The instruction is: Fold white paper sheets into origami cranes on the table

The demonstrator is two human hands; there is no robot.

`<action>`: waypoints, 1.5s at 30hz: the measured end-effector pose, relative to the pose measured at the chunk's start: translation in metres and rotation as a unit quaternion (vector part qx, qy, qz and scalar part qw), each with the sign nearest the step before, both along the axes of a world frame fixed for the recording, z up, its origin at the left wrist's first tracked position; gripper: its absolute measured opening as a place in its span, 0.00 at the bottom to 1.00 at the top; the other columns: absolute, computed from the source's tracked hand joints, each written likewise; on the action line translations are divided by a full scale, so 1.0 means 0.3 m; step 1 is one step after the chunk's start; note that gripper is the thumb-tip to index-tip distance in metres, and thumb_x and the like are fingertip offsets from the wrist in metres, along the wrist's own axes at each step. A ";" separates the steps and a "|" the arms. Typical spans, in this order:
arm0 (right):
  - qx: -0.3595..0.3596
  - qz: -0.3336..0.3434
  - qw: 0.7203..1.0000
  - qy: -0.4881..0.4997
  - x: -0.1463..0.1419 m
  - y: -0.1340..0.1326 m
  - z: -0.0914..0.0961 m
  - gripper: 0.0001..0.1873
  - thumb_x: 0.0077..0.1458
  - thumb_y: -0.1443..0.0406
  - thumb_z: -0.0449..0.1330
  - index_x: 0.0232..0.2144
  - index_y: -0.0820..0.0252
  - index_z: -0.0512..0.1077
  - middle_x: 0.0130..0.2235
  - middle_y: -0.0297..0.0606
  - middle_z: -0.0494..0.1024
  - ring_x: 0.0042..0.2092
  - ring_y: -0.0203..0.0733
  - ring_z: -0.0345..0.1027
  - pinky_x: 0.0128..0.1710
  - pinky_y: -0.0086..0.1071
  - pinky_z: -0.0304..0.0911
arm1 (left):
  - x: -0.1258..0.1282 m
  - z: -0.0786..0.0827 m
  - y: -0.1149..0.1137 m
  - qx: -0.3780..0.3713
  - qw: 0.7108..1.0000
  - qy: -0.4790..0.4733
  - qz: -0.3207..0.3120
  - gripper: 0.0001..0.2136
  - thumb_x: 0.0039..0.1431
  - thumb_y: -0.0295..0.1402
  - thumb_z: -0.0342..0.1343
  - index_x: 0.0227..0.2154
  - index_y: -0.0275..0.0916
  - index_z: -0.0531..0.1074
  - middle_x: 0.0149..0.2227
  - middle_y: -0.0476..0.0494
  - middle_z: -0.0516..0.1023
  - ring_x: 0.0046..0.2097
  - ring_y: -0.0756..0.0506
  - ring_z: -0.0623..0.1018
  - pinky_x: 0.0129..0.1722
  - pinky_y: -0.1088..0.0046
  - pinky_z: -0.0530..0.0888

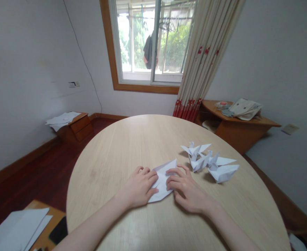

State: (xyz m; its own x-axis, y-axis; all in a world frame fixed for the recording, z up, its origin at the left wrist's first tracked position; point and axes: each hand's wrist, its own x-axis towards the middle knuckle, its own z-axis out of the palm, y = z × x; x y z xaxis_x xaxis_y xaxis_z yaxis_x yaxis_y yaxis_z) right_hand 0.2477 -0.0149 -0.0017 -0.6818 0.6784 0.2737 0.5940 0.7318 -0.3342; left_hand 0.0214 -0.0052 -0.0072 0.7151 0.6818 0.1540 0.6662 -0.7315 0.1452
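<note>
A folded sheet of white paper [164, 175] lies on the round wooden table [132, 146], between my two hands. My left hand [139, 186] rests on its left edge with fingers curled and pressed down on the paper. My right hand [187, 190] presses its right side, fingers bent and together on the fold. Just to the right sit several finished white paper cranes [211, 162], apart from both hands.
Loose white sheets [17, 228] and a dark phone [59, 230] lie on a low surface at the lower left. A small wooden cabinet [76, 125] stands by the left wall. A side table with a bag [245, 109] is at the right, beside the curtain [208, 59].
</note>
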 end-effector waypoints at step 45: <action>0.074 -0.065 0.994 -0.056 -0.044 -0.005 -0.056 0.10 0.62 0.69 0.51 0.30 0.60 0.69 0.36 0.40 0.77 0.51 0.48 0.65 0.53 0.48 0.48 | 0.019 0.010 -0.001 -0.001 1.000 -0.021 -0.002 0.17 0.63 0.46 0.52 0.34 0.36 0.73 0.42 0.43 0.72 0.44 0.42 0.69 0.44 0.64 0.61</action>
